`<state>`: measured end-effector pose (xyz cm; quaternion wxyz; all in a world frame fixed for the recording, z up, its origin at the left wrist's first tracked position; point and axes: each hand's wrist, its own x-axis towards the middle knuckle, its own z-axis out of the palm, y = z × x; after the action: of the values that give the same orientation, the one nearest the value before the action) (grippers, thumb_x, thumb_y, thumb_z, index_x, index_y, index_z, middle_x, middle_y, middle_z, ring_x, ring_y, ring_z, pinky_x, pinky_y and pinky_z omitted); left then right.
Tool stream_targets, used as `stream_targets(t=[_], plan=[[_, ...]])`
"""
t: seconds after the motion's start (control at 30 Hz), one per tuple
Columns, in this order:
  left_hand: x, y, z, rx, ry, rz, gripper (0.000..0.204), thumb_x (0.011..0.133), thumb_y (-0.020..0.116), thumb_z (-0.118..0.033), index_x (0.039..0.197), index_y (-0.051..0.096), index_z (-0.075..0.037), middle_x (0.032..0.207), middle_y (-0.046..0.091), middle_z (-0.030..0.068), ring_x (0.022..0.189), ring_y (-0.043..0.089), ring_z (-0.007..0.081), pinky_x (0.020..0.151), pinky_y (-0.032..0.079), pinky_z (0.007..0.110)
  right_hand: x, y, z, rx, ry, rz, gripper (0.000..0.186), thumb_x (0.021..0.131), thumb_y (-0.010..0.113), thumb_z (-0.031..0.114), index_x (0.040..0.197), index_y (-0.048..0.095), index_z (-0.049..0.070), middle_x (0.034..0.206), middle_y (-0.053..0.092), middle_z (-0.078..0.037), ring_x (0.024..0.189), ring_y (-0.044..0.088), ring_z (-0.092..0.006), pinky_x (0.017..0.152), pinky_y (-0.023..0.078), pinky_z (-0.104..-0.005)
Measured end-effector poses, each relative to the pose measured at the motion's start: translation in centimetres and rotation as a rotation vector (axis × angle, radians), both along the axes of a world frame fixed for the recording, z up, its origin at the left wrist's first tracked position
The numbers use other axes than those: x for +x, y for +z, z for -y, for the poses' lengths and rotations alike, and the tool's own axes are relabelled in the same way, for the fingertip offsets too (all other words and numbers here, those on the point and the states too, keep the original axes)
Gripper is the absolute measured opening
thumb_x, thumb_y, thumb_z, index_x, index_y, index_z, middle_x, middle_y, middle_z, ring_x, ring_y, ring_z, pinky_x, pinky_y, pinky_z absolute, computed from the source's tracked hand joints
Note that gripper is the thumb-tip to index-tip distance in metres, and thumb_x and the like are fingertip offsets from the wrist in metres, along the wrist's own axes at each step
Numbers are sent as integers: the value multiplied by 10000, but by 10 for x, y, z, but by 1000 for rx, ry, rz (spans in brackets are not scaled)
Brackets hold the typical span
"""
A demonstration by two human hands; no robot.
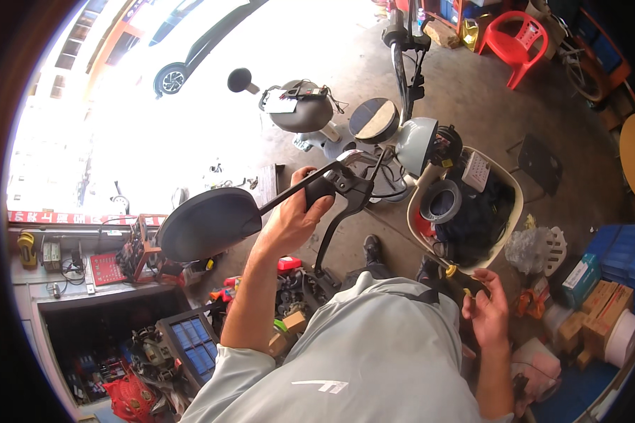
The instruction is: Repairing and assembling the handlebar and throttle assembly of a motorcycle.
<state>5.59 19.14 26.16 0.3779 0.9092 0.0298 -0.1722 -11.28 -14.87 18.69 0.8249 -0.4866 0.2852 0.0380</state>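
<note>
Around one grip (322, 192) wraps one left hand (293, 220); one right hand (489, 310) curls, contents unclear.

The handlebar grip (320, 190) looks matt and rubbery, the headlamp shell (415, 144) glossy; the basket (414, 224) is smooth plastic, the bundle (497, 211) inside its right rim, in shadow, perhaps matt cloth.

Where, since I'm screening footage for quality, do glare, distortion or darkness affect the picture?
Head view: glare bleaches the ground near the parked car, upper left; head view: fisheye curvature shows toward the black rim; head view: the contents of the cream basket look dark, while the left hand on the handlebar grip reads clearly.
</note>
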Motion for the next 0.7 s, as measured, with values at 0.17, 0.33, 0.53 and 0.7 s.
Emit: stream_targets(t=[0.17, 0.33, 0.53, 0.7], plan=[[-3, -3, -6, 17, 7, 36, 538, 970, 617, -276, 1400, 384, -52, 1136, 612, 232, 1087, 618, 346, 950, 474, 415, -1, -8, 33, 260, 284, -75, 294, 1070, 479, 255, 1243, 534, 25, 923, 652, -99, 556, 473, -75, 484, 374, -249], [-1, 0, 1, 32, 7, 33, 523, 969, 620, -268, 1391, 391, -60, 1127, 613, 228, 1081, 620, 347, 948, 473, 418, -6, -10, 11, 53, 94, -34, 312, 1040, 550, 254, 1220, 563, 0, 826, 610, -53, 558, 474, -70, 489, 378, -237], [-4, -1, -2, 2, 20, 26, 513, 971, 617, -263, 1385, 391, -61, 1118, 614, 225, 1072, 623, 346, 941, 476, 417, -1, -6, 32, 389, 193, -198, 315, 1009, 586, 159, 1277, 541, -2, 792, 583, -26, 512, 435, -56, 478, 350, -195], [-2, 1, 1, 6, 9, 20, 513, 972, 618, -262, 1384, 390, -59, 1113, 614, 222, 1062, 624, 344, 939, 477, 418, -6, -20, 11, -471, 231, 248, 339, 1072, 467, 321, 1179, 575, 18, 797, 622, -86, 467, 415, -71, 438, 332, -214]])
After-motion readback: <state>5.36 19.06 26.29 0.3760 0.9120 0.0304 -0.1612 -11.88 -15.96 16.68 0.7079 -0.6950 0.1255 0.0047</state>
